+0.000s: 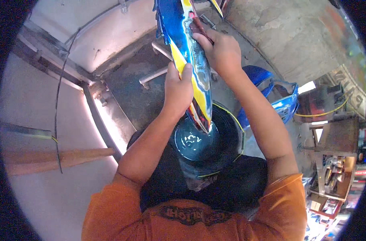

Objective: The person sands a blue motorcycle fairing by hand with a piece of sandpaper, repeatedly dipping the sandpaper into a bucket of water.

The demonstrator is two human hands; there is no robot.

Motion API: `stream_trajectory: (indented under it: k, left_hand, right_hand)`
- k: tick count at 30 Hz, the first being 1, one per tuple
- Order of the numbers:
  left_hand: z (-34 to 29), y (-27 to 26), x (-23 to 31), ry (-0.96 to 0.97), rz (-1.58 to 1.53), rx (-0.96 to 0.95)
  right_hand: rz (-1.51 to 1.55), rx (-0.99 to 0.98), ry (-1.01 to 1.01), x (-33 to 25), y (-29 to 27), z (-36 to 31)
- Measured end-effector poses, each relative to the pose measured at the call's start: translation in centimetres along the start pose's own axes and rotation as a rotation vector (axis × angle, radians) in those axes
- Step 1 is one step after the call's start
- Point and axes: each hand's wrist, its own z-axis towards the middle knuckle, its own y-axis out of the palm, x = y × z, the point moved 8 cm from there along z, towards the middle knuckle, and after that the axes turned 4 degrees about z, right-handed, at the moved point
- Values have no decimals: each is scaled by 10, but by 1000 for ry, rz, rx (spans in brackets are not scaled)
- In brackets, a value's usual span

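A long blue, yellow and white plastic panel, like a motorcycle fairing piece, slants over a black bucket, its narrow end above the water. My left hand grips the panel's left edge, thumb on the painted face. Scuffed, whitish patches show along its right side. My right hand is closed on a reddish-brown sheet that looks like sandpaper, pressed against the panel's upper right part. The panel's top end runs out of view.
A blue molded bodywork piece lies on the floor right of the bucket. Ahead is a metal stand with pale legs. A pale wall and wooden beam are at left. Shelves with tools stand at right.
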Motion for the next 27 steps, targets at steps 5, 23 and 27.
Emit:
stream_trajectory:
  k: [5,23,27]
  left_hand:
    - [1,-4,-9,-78,-148,14]
    - [0,-4,-5,-14,-51,58]
    - [-4,3,2,-1,86,55]
  right_hand:
    - [199,-128,22,-4,1,-63]
    - [265,-118,97,18,16,-62]
    - [178,-59,59,19,19,-10]
